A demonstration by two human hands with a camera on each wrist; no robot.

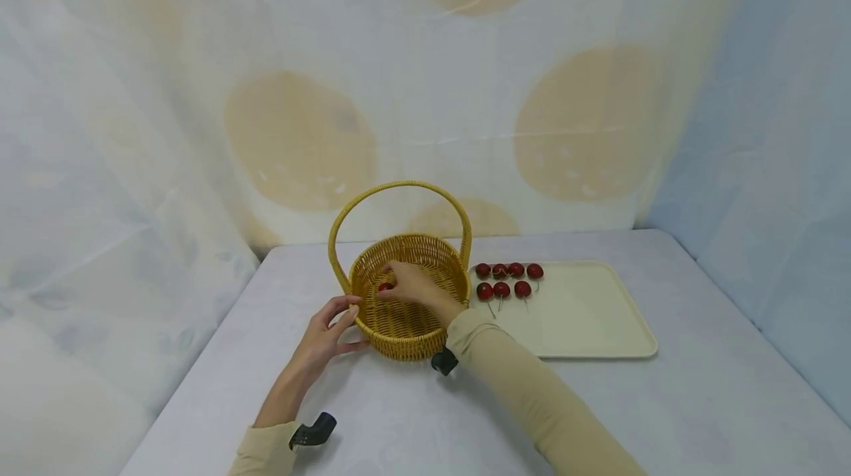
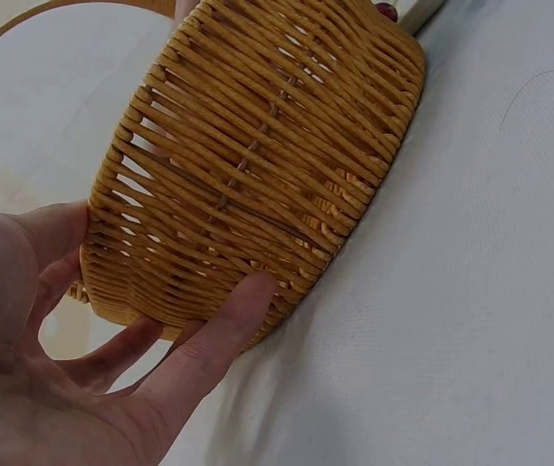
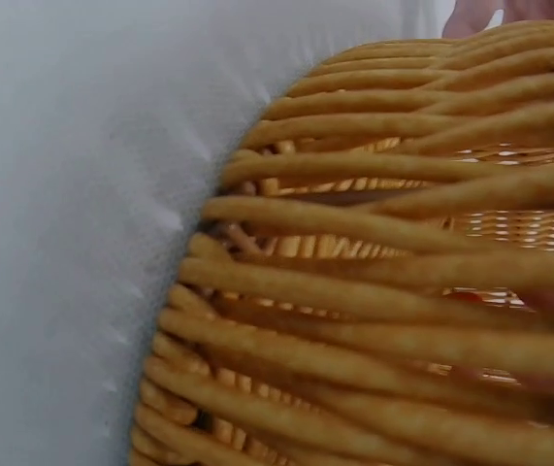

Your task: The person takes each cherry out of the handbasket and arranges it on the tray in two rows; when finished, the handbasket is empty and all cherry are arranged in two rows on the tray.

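Note:
A yellow-brown wicker basket [image 1: 407,349] with a tall arched handle stands on the table. At its left side, my left hand [image 1: 327,334] holds the rim and wall. The left wrist view shows fingers [image 2: 204,354] spread against the woven outside. My right hand [image 1: 414,285] reaches over the rim into the basket, pinching a red cherry [image 1: 385,287] low inside it. In the right wrist view the basket weave [image 3: 354,282] fills much of the picture and mostly hides that hand. Several dark red cherries [image 1: 501,290] with stems lie in two rows on a cream tray [image 1: 585,313].
The tray sits to the right of the basket, close against it; my right forearm crosses its near left corner. A white cloth [image 1: 399,424] covers the table. Patterned curtains [image 1: 432,92] hang behind and on both sides.

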